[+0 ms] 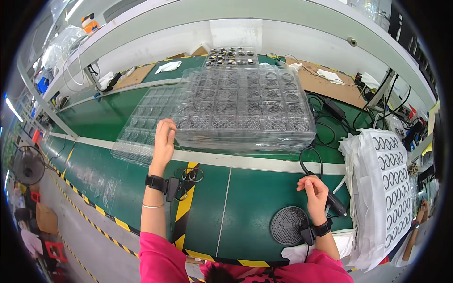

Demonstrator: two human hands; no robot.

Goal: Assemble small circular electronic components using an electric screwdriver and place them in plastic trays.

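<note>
A green workbench (245, 198) is seen bearing a tall stack of clear plastic trays (245, 106), gridded into square pockets, at its middle. The stack's near left corner is touched by the left hand (163, 141), fingers together and flat. A dark pen-shaped corded tool (336, 203) is clamped in the right hand (315, 191).

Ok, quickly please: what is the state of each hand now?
Left hand: open, fingers resting on the stack of clear trays.
Right hand: closed around a black corded tool.
</note>
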